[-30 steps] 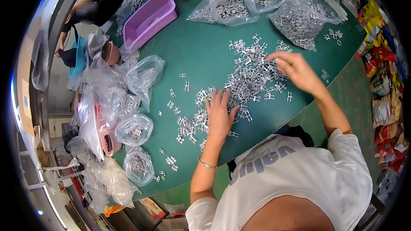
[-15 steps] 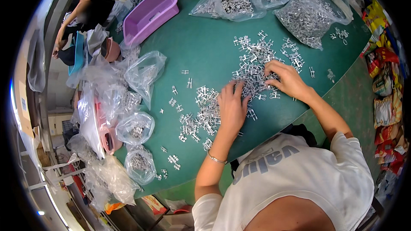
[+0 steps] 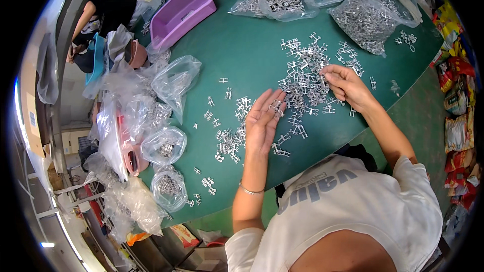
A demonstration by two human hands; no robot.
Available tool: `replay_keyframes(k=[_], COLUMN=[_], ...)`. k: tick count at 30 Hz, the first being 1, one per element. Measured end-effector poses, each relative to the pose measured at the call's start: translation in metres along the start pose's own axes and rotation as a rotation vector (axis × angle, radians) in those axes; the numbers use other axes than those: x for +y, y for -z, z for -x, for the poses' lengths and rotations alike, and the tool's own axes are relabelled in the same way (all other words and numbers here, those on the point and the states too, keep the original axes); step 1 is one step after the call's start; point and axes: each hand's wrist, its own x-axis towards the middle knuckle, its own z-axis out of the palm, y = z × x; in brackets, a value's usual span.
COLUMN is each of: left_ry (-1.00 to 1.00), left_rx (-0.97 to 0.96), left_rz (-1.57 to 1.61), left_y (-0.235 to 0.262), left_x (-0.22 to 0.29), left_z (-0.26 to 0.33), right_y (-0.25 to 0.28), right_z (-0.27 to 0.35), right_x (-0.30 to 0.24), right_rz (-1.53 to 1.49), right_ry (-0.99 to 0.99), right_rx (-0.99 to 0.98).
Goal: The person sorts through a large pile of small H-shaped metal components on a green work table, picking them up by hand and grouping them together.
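Note:
My left hand [image 3: 262, 123] is turned palm up over the table, with small silvery metal fittings [image 3: 276, 109] held at its fingers. At the right side of a loose heap of the same fittings [image 3: 305, 73], my right hand [image 3: 349, 86] is closed, thumb and fingers together. What sits in that pinch is too small to make out. A second, smaller heap [image 3: 229, 143] lies left of my left wrist, partly hidden behind the hand. Many of the pieces look H-shaped with rounded ends.
Clear bags of metal parts [image 3: 363, 20] stand along the far edge of the green table [image 3: 227, 60]. A purple bin [image 3: 182, 14] is at far left, with more plastic bags [image 3: 166, 146] below it. Stray fittings [image 3: 207, 185] dot the left side. Another person [image 3: 108, 15] is at far left.
My left hand has turned from palm down to palm up, and fittings now show at its fingers. The right hand has shifted slightly right, its fingers drawn closer together. The view has moved a little.

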Motion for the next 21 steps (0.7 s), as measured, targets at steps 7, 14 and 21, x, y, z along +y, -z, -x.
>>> replay_keyframes(k=[7, 14, 21], left_ry=[-0.011, 0.059, 0.076], left_rx=[-0.057, -0.141, -0.150], left_rz=[0.046, 0.133, 0.256], left_y=[-0.013, -0.019, -0.020], left_x=[0.004, 0.000, 0.000], left_z=[0.005, 0.011, 0.017], right_y=[-0.019, -0.072, -0.059], right_z=[0.006, 0.012, 0.004], right_x=[0.005, 0.011, 0.018], right_rz=[0.954, 1.120, 0.282], right_ry=[0.592, 0.758, 0.391], right_rx=[0.081, -0.190, -0.105])
